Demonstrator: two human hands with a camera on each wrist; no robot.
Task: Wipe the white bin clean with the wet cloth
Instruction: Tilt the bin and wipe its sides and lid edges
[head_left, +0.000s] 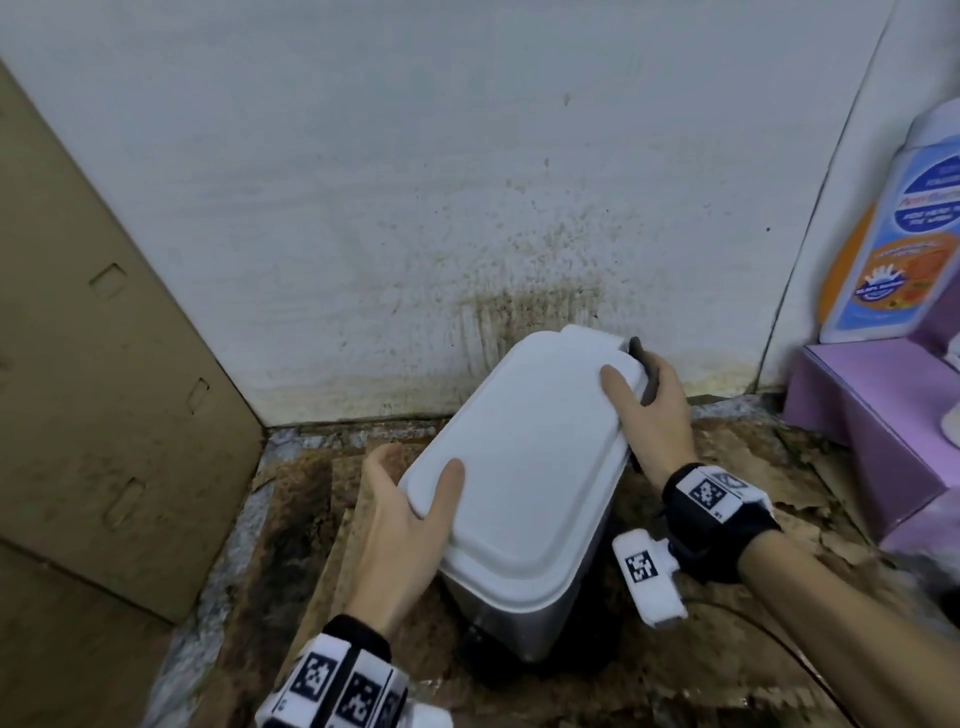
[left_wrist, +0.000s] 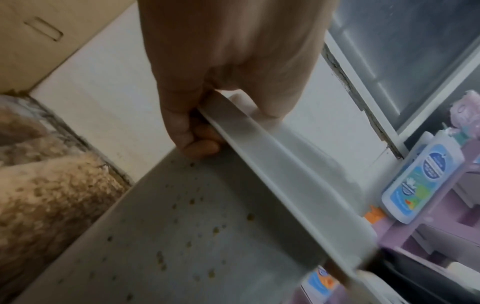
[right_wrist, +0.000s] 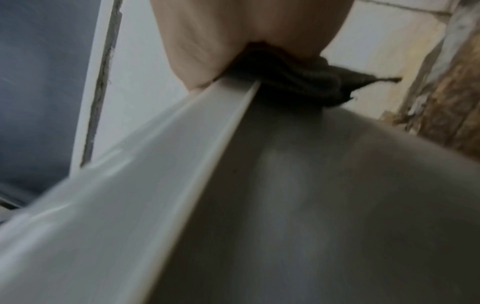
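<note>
White bin (head_left: 524, 462), tilted on the floor by the stained wall, is gripped at its lid edges, left hand (head_left: 400, 525) at seven o'clock, right hand (head_left: 649, 410) at two pressing the dark cloth (right_wrist: 293, 82), probably to steady wiping.

I see a white wall (head_left: 363, 182) ahead, spattered brown low down; a cardboard panel (head_left: 104, 364) leaning at left; torn, stained cardboard sheets (head_left: 311, 519) on the floor; a purple shelf unit (head_left: 872, 415) at right; on it a white bottle (head_left: 898, 234) with blue and orange labels; beside the wall, a frosted window pane (left_wrist: 415, 51).
</note>
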